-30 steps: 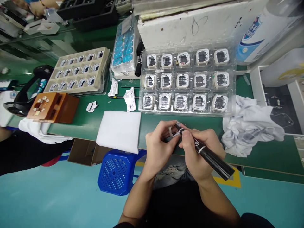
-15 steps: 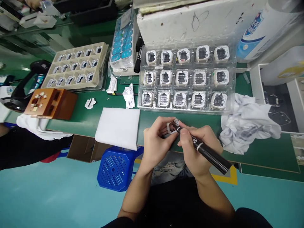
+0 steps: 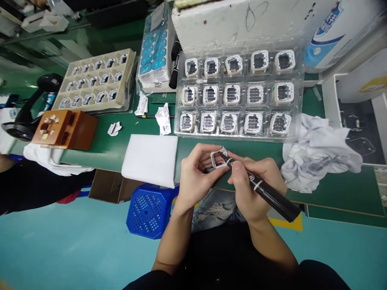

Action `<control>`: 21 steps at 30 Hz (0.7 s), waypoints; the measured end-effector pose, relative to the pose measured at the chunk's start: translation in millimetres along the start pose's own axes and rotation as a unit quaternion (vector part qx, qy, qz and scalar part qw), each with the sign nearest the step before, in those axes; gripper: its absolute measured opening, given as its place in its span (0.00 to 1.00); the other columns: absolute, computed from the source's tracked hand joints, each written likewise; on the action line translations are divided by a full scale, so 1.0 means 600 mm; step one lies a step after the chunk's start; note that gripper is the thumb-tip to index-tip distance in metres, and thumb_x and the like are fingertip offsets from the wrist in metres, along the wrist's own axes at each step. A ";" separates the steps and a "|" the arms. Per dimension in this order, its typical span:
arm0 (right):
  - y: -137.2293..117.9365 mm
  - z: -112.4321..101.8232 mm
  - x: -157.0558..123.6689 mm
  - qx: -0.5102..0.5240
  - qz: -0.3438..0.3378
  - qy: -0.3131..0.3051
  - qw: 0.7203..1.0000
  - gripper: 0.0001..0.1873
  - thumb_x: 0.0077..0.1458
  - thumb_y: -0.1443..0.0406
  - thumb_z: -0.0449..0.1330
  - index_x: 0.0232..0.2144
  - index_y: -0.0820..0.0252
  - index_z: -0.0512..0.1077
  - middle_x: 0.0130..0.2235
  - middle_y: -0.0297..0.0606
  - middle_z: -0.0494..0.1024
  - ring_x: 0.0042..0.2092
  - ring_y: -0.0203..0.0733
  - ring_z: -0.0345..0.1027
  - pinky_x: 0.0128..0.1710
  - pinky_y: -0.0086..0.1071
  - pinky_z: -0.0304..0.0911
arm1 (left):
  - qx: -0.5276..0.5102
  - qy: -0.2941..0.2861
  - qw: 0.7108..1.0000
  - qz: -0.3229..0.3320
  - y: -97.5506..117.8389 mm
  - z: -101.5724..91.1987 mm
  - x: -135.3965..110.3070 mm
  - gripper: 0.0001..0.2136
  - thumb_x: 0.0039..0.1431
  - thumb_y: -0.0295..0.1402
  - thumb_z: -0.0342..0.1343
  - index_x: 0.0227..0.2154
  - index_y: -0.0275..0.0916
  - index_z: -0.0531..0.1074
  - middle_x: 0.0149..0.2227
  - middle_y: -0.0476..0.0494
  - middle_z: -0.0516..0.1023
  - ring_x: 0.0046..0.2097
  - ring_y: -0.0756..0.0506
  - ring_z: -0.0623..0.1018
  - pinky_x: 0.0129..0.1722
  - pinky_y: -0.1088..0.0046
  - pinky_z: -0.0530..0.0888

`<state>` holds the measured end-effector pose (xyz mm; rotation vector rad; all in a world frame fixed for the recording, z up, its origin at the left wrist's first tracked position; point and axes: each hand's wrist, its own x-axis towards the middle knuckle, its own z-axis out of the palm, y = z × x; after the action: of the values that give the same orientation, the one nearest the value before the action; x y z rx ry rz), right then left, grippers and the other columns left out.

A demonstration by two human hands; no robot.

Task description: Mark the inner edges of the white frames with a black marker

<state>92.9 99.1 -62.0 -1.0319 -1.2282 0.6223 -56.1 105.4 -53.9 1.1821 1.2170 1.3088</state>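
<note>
Above the bench's front edge, my left hand (image 3: 198, 175) holds a small white square frame (image 3: 214, 160) between thumb and fingers. My right hand (image 3: 256, 187) is wrapped round a black marker pen (image 3: 273, 199), its tip at the top of the frame's inner edge. Whether the tip touches the frame I cannot tell for sure. Behind my hands, a clear plastic tray (image 3: 211, 136) holds rows of similar white square parts with black patches. To the left of my hands lies a white foam sheet (image 3: 150, 160).
A crumpled white cloth (image 3: 317, 157) lies at right. On the left stand a beige tray (image 3: 93, 106) of parts, an orange-brown block (image 3: 65, 129) and a wrapped pack of blue items (image 3: 154, 52). Below the bench is a blue stool (image 3: 149, 211). Another person's dark sleeve (image 3: 39, 185) shows at far left.
The white frame has turned in my left hand, so its opening shows more. The marker tip has shifted to its upper edge. The whole view has moved slightly.
</note>
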 end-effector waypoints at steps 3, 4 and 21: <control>0.000 -0.001 -0.001 0.004 -0.002 0.001 1.000 0.09 0.77 0.65 0.74 0.43 0.50 0.78 0.32 0.27 0.84 0.41 0.53 0.93 0.51 0.47 0.94 | 0.016 0.006 1.000 0.023 -0.001 0.004 -0.003 0.19 0.66 0.26 0.81 0.55 0.43 0.84 0.48 0.46 0.96 0.49 0.45 0.97 0.53 0.73 0.94; 0.000 -0.001 -0.002 0.003 -0.002 0.001 1.000 0.09 0.77 0.66 0.74 0.43 0.50 0.78 0.32 0.27 0.84 0.42 0.53 0.94 0.50 0.45 0.94 | 0.023 0.008 0.999 0.027 -0.002 0.005 -0.004 0.18 0.66 0.26 0.80 0.55 0.43 0.84 0.49 0.46 0.96 0.50 0.45 0.97 0.54 0.72 0.94; -0.002 -0.002 -0.001 -0.045 0.001 0.018 0.999 0.10 0.77 0.63 0.74 0.39 0.49 0.79 0.28 0.27 0.80 0.42 0.55 0.93 0.49 0.46 0.94 | 0.097 0.017 0.995 0.033 -0.016 0.004 -0.013 0.17 0.71 0.32 0.78 0.59 0.46 0.86 0.55 0.43 0.95 0.54 0.42 0.96 0.57 0.67 0.94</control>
<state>93.6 97.6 -61.2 -1.1141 -1.2322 0.5508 -53.0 97.9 -63.7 1.3535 1.3646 1.2851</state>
